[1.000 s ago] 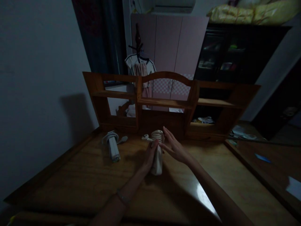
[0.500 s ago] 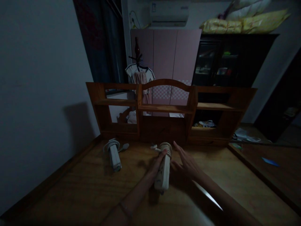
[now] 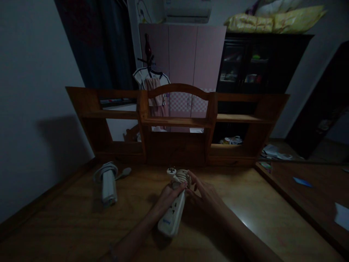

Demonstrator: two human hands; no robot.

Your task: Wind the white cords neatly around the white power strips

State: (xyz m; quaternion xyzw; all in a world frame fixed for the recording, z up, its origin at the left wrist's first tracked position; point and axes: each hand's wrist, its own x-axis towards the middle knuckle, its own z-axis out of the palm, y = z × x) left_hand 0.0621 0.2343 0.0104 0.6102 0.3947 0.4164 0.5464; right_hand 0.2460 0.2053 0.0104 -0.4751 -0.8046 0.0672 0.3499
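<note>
A white power strip (image 3: 171, 216) with a plug on a coiled cord is held tilted above the wooden desk, its socket face showing. My left hand (image 3: 169, 196) is closed around its upper part, thumb across the top near the coil. The cord (image 3: 182, 175) is wound in several loops round the far end, and its plug (image 3: 171, 171) sticks out to the left, pins up. My right hand (image 3: 204, 193) has its fingers and thumb on the right side of the coil. A second white power strip (image 3: 109, 187) with wound cord lies to the left.
Along the desk's (image 3: 131, 218) back edge stands a wooden shelf unit (image 3: 177, 122). A wall (image 3: 35, 145) borders the left side. At the right, a lower brown surface holds a blue card (image 3: 302, 182) and white paper (image 3: 342, 214). The second strip's plug (image 3: 125, 171) rests beside it.
My right hand has come in from the right onto the cord coil. The power strip has turned, bringing its socket face and plug pins into view. The camera view has shifted right.
</note>
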